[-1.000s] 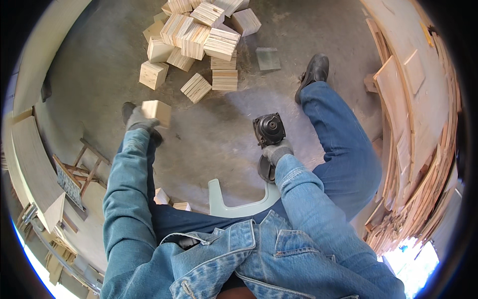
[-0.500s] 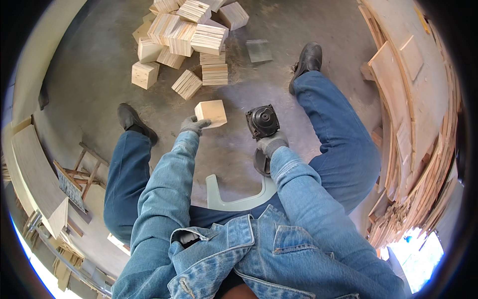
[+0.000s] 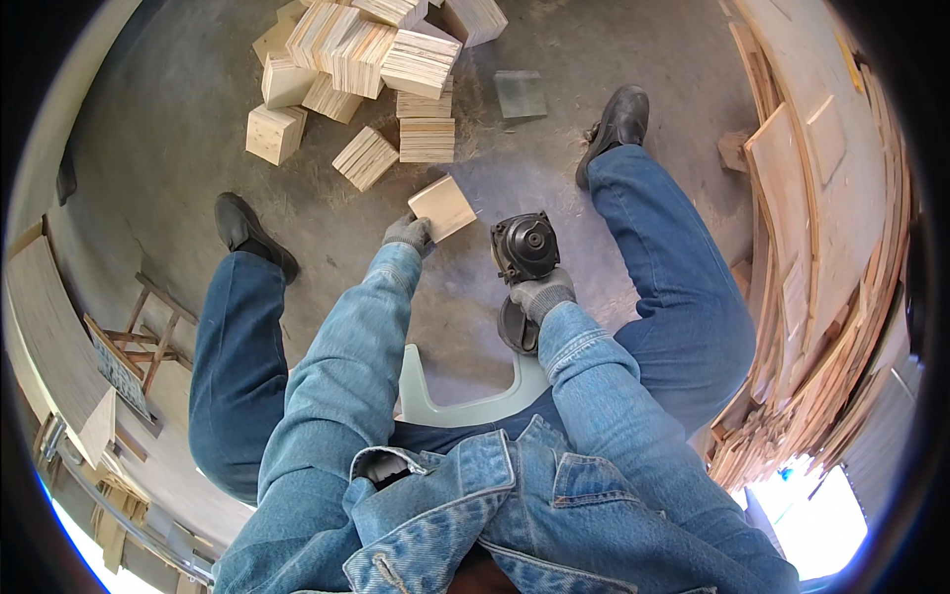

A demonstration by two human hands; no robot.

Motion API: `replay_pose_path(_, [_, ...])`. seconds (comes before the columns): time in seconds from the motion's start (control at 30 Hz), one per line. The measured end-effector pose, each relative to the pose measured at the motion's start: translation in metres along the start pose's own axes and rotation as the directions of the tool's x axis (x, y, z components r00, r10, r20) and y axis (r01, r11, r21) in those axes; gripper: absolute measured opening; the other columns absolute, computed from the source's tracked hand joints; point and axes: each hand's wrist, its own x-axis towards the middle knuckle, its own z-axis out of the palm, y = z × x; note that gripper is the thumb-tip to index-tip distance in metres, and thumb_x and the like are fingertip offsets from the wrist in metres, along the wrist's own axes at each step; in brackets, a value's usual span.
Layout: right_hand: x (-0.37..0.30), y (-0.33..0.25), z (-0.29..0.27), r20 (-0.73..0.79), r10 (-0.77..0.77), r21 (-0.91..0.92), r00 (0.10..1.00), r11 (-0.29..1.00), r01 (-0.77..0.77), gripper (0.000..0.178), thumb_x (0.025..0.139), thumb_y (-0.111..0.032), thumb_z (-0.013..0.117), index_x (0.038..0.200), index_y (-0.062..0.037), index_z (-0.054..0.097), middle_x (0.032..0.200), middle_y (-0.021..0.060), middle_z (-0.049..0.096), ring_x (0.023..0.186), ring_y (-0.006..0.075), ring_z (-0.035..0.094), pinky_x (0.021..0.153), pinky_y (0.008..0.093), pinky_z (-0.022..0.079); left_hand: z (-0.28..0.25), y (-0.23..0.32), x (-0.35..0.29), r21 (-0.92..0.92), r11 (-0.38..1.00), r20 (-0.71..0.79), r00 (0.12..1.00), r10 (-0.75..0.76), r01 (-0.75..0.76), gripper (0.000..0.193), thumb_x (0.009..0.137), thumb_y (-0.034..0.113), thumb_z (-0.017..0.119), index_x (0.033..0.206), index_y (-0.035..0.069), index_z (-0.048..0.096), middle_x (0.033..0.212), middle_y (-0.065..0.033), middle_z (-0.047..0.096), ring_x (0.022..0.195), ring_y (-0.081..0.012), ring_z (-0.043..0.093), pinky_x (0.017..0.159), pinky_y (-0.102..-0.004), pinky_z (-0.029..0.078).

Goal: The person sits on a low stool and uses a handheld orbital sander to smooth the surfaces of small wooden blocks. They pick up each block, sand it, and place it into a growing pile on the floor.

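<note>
My left hand [image 3: 410, 233], in a grey glove, grips the near left edge of a pale square wooden block [image 3: 443, 207], held tilted in front of me. My gloved right hand [image 3: 543, 292] is wrapped round a black power sander [image 3: 525, 246] with a round top and a squarish base. A dark rounded part [image 3: 518, 327] shows just below that hand. The block and the sander are close together, with a narrow gap between them. My fingers are partly hidden by what they hold.
Beyond my hands lies a pile of layered wooden blocks [image 3: 427, 140]. A glassy square piece [image 3: 520, 94] rests on the floor right of it. Wood sheets and strips [image 3: 777, 163] line the right side. A pale curved seat edge [image 3: 470, 411] shows between my legs.
My left hand has shifted right and turned the wooden block, bringing it nearer the sander. My right hand keeps its hold, nearly in place. The view has shifted slightly.
</note>
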Motion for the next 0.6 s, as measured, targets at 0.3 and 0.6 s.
replay_pose_path(0.3, [0.003, -0.001, 0.003, 0.005, -0.090, -0.032, 0.996, 0.995, 0.090, 0.026, 0.075, -0.002, 0.071, 0.101, -0.0024, 0.071, 0.073, 0.0101, 0.071, 0.059, 0.0213, 0.067, 0.056, 0.0351, 0.053, -0.040, 0.009, 0.030, 0.205, 0.976, -0.056, 0.994, 0.092, -0.079, 0.048, 0.095, 0.017, 0.064, 0.142, 0.012, 0.054, 0.110, -0.0078, 0.068, 0.085, -0.0225, 0.066, 0.072, -0.0411, 0.057])
replay_pose_path(0.6, [0.005, 0.002, -0.002, 0.146, -0.079, -0.073, 0.986, 0.993, 0.090, 0.005, 0.075, -0.003, 0.069, 0.080, -0.0032, 0.069, 0.063, 0.0099, 0.066, 0.050, 0.0213, 0.063, 0.047, 0.0357, 0.049, -0.059, 0.076, -0.098, -0.130, 0.978, -0.075, 0.985, 0.153, -0.162, 0.037, 0.090, 0.014, 0.071, 0.125, 0.008, 0.065, 0.082, -0.0037, 0.064, 0.058, -0.0165, 0.058, 0.052, -0.0340, 0.050])
